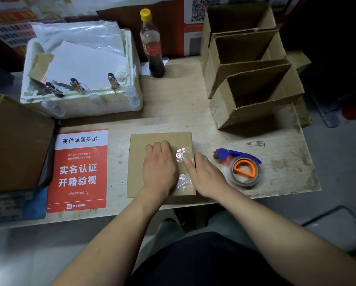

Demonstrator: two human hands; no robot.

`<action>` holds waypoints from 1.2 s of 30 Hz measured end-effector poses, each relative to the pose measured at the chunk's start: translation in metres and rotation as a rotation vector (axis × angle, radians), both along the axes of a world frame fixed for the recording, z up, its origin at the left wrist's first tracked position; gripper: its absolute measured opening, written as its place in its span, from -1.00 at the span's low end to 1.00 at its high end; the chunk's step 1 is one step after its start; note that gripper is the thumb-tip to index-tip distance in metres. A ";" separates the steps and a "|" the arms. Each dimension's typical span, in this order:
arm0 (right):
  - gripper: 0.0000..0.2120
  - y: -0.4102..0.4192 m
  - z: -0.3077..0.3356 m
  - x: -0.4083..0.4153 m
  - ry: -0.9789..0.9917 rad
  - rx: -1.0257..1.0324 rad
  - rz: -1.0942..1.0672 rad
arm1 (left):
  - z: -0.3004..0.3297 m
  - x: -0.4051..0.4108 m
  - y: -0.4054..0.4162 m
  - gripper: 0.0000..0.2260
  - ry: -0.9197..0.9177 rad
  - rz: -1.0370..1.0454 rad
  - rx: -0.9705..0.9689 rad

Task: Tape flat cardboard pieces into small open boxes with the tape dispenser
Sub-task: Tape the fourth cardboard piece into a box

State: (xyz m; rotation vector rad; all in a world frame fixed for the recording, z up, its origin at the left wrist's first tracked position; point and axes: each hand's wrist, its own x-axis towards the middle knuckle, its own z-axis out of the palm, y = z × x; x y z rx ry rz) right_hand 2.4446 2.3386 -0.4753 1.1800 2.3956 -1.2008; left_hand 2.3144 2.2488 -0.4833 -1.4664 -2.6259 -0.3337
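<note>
cardboard piece (150,141) | left hand (159,168) flat on top | right hand (205,176) fingers pressing tape (183,154)

Matt brown cardboard (150,139), glossy crinkled tape (184,153)

Dim indoor light fell from above, pale worn wooden bench (255,139) lit brightest at centre, corners sank into dark, glare glinted on clear crinkled tape strip (183,153), wide-angle lens bowed the edges, soft overall focus, lower foreground blurred.
</note>
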 end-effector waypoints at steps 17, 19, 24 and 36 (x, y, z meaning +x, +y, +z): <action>-0.69 0.052 -0.014 -0.025 0.156 -0.399 -0.214 | 0.014 0.005 0.012 -0.66 -0.220 0.245 -0.068; -0.67 0.050 -0.011 -0.027 0.145 -0.402 -0.228 | 0.018 0.005 0.017 -0.56 -0.237 0.282 -0.145; -0.62 0.049 -0.011 -0.027 0.170 -0.295 -0.172 | 0.023 0.000 0.011 -0.74 -0.131 0.095 -0.040; -0.64 0.041 0.004 -0.014 0.086 -0.251 -0.100 | 0.000 -0.004 -0.008 -0.93 -0.377 0.140 0.074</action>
